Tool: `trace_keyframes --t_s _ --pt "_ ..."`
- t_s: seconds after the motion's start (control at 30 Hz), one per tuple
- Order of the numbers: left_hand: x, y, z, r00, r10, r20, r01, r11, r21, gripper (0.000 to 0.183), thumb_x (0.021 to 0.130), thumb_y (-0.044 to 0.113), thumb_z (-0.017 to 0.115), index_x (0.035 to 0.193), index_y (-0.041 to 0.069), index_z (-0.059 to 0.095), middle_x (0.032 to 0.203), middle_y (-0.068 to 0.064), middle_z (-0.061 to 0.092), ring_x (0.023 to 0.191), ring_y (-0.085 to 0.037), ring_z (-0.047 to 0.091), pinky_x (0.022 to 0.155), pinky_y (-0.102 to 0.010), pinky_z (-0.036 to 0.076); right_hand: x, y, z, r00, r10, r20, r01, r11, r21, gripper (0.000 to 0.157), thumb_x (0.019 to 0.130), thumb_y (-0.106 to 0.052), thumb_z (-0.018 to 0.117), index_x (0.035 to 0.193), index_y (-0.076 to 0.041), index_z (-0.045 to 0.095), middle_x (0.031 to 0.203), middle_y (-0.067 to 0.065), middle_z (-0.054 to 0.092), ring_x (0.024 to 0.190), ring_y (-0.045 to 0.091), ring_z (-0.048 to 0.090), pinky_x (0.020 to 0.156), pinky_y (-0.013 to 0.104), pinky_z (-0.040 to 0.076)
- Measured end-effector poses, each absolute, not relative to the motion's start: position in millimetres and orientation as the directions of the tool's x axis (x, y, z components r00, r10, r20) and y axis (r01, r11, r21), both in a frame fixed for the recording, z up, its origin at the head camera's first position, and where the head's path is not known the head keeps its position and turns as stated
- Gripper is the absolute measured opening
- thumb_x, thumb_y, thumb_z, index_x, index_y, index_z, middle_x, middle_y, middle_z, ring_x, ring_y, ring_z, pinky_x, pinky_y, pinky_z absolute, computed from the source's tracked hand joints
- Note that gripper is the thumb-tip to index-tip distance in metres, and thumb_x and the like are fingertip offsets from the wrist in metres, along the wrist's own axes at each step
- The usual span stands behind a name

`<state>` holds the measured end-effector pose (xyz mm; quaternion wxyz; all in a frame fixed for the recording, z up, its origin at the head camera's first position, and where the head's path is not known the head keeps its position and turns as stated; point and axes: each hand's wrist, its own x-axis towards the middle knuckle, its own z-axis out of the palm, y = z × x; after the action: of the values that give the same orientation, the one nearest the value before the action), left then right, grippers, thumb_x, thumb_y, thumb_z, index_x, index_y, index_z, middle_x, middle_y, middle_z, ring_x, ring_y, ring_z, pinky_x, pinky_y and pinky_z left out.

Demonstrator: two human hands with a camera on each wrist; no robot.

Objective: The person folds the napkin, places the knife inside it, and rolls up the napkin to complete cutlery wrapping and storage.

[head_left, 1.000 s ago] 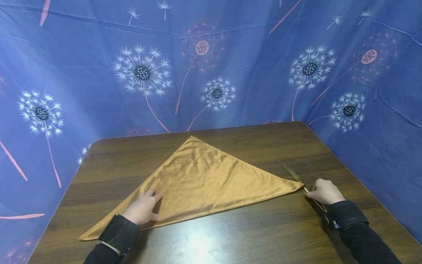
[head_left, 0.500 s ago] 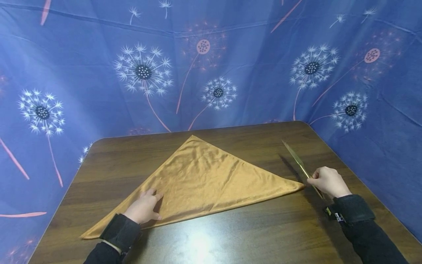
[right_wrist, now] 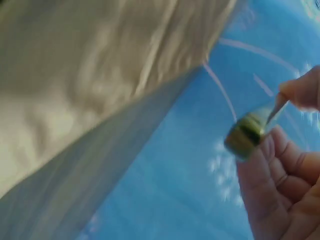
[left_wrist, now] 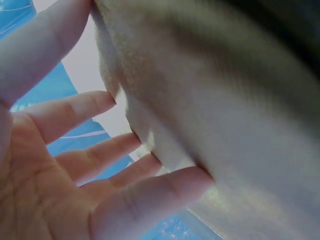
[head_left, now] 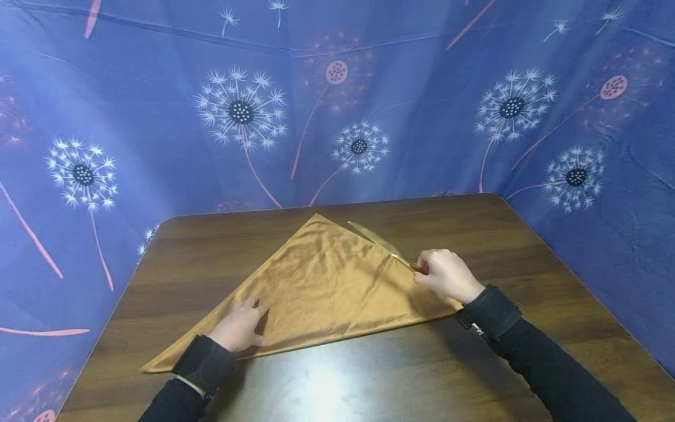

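A golden satin cloth napkin (head_left: 321,287), folded to a triangle, lies on the wooden table. My left hand (head_left: 241,329) rests on its left part with the fingers spread. In the left wrist view, the left hand's fingertips (left_wrist: 192,179) touch the cloth. My right hand (head_left: 450,274) pinches a gold table knife (head_left: 378,239) by the handle, over the napkin's right part. The blade points to the far left, along the napkin's far right edge. The right wrist view has the handle's end (right_wrist: 245,139) between thumb and fingers. The right hand and sleeve hide part of the napkin's right corner.
The wooden table (head_left: 527,258) has rounded far corners. A blue curtain (head_left: 422,146) with dandelion prints hangs behind it and along both sides. Light glares off the table's near middle.
The right hand has lifted the knife off the table at the right and carried it left over the napkin, its blade turning leftward. The left hand stays on the napkin.
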<state>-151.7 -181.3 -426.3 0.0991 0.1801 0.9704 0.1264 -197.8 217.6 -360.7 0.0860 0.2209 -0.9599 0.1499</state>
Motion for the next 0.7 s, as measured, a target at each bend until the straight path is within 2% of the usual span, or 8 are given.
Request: trace_keyframes --t_s 0.13,0.27,0.4,0.53,0.7 --pt "-153 -178 -425 -0.909 0.384 -0.162 0.329 0.9 0.285 0.071 0.06 0.024 0.08 0.117 -0.008 0.051 0.12 -0.029 0.042 0.106 -0.045 0.041 0.084 -0.049 0.039 -202 195 -375 -0.816 -0.548 0.181 -0.577 0.778 -0.249 0.014 0.067 -0.012 0.063 0.061 -0.014 0.051 0.056 -0.01 0.039 0.048 0.004 0.032 0.044 0.021 0.027" --pt "-154 -177 -424 -0.905 0.387 -0.178 0.321 0.895 0.31 0.072 0.06 0.023 0.08 0.117 -0.009 0.05 0.122 -0.031 0.04 0.109 -0.046 0.039 0.085 -0.05 0.038 -200 178 -392 -0.708 -0.698 0.105 -0.699 0.673 -0.241 0.019 0.068 -0.011 0.063 0.059 -0.016 0.047 0.057 -0.012 0.029 0.048 0.002 0.022 0.045 0.018 0.02" --pt "-154 -178 -423 -0.904 0.385 -0.186 0.312 0.892 0.326 0.074 0.058 0.021 0.081 0.118 -0.009 0.049 0.124 -0.031 0.038 0.111 -0.047 0.037 0.086 -0.05 0.037 -197 163 -403 -0.602 -0.796 0.063 -0.788 0.58 -0.206 0.03 0.067 -0.009 0.061 0.058 -0.018 0.034 0.058 -0.012 0.019 0.049 0.003 0.015 0.045 0.019 0.014" --pt "-154 -179 -422 -0.908 0.377 -0.182 0.307 0.896 0.321 0.075 0.057 0.021 0.081 0.118 -0.009 0.049 0.123 -0.031 0.039 0.11 -0.046 0.038 0.086 -0.05 0.038 -195 149 -407 -0.545 -0.838 0.043 -0.832 0.533 -0.155 0.033 0.065 -0.008 0.06 0.058 -0.018 0.029 0.059 -0.011 0.019 0.05 0.004 0.016 0.046 0.019 0.014" --pt "-154 -182 -423 -0.913 0.368 -0.177 0.303 0.901 0.311 0.075 0.057 0.022 0.081 0.118 -0.009 0.049 0.123 -0.03 0.039 0.109 -0.046 0.038 0.085 -0.05 0.038 -195 136 -410 -0.516 -0.857 0.018 -0.853 0.511 -0.107 0.029 0.065 -0.009 0.062 0.057 -0.018 0.036 0.059 -0.011 0.026 0.05 0.003 0.021 0.044 0.018 0.02"
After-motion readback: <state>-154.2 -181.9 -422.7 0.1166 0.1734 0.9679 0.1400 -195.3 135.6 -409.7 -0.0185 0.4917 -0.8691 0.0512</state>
